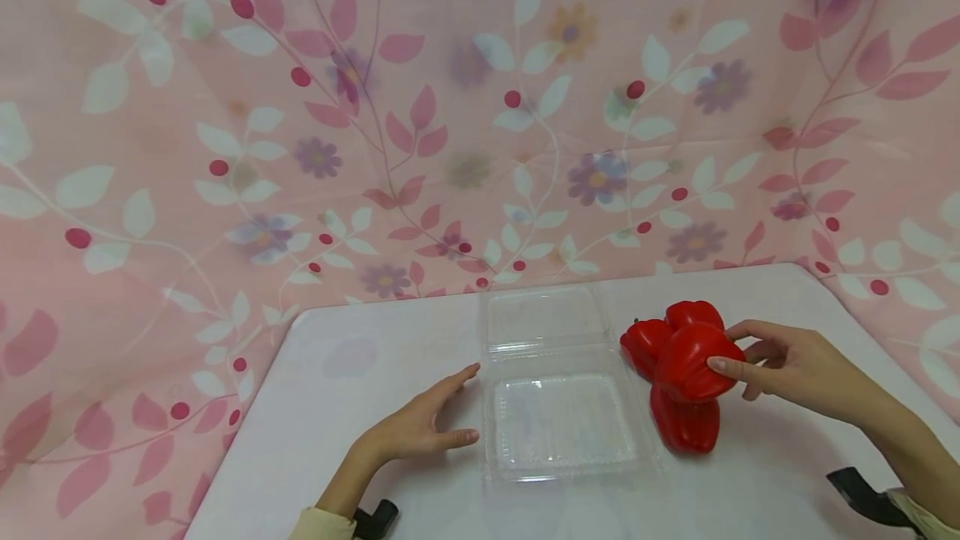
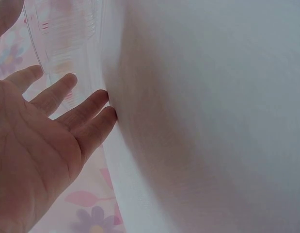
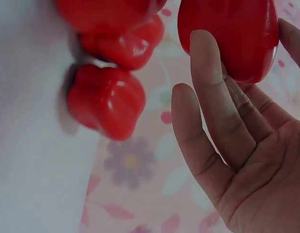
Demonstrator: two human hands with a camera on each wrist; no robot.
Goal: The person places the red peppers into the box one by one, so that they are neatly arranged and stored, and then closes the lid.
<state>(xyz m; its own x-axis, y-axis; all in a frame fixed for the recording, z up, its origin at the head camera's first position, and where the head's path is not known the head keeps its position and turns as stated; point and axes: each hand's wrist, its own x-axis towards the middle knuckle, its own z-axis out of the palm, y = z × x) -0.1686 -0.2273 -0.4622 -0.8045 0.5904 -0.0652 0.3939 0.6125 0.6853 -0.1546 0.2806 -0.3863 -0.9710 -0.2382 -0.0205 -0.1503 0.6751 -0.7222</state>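
My right hand (image 1: pixel 798 369) pinches a red bell pepper (image 1: pixel 693 361) between thumb and fingers, and in the right wrist view this pepper (image 3: pixel 229 39) is held off the table. Three more red peppers lie around it: one at the left (image 1: pixel 643 347), one behind (image 1: pixel 693 313), one in front (image 1: pixel 686 427). Left of them lies a clear plastic clamshell box (image 1: pixel 566 473), its lid (image 1: pixel 547 319) folded back away from me. Beside the box's left edge, my left hand (image 1: pixel 412 423) holds nothing, its thumb and fingers spread; the left wrist view shows its open palm (image 2: pixel 38 150).
The white table (image 1: pixel 300 407) has rounded far corners. Behind it hangs a pink floral cloth (image 1: pixel 450 148). A black strap piece sits at each wrist, one on the left (image 1: pixel 377 519) and one on the right (image 1: pixel 862 497).
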